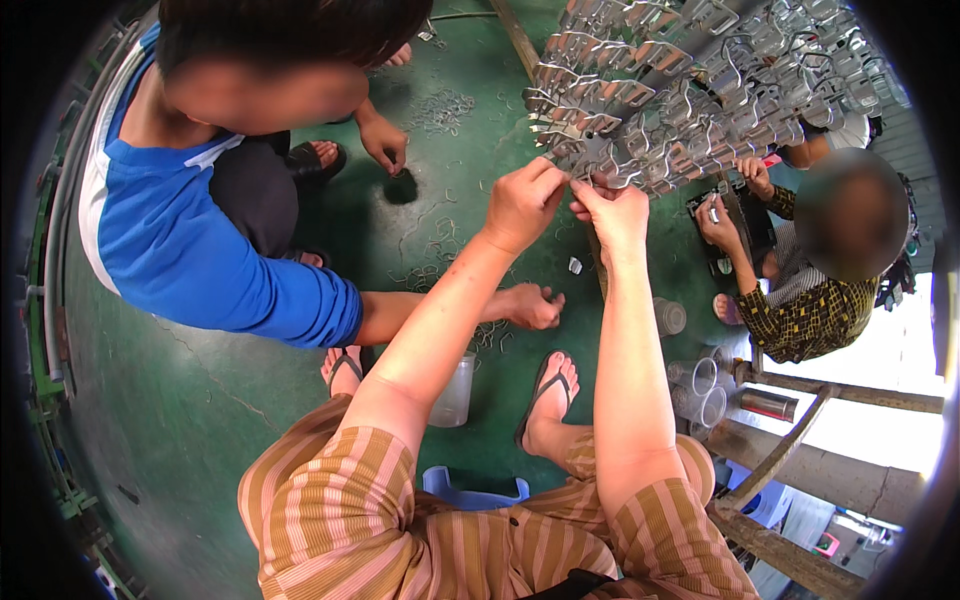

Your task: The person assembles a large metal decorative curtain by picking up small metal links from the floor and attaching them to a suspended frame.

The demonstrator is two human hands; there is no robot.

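My left hand is raised in front of me, its thumb and forefinger pinched at the near lower edge of a big hanging cluster of shiny metal pieces. Close beside it, my right hand is also closed in a pinch, fingertips nearly meeting the left ones. Whatever sits between the fingers is too small and hidden to make out. The cluster is made of rows of bent sheet-metal pieces, with wire loops among them.
A co-worker in a blue top crouches at left, one hand below my forearms. Another person sits at right. Loose wire hooks lie on the green floor. A plastic tub, clear cups and wooden poles stand nearby.
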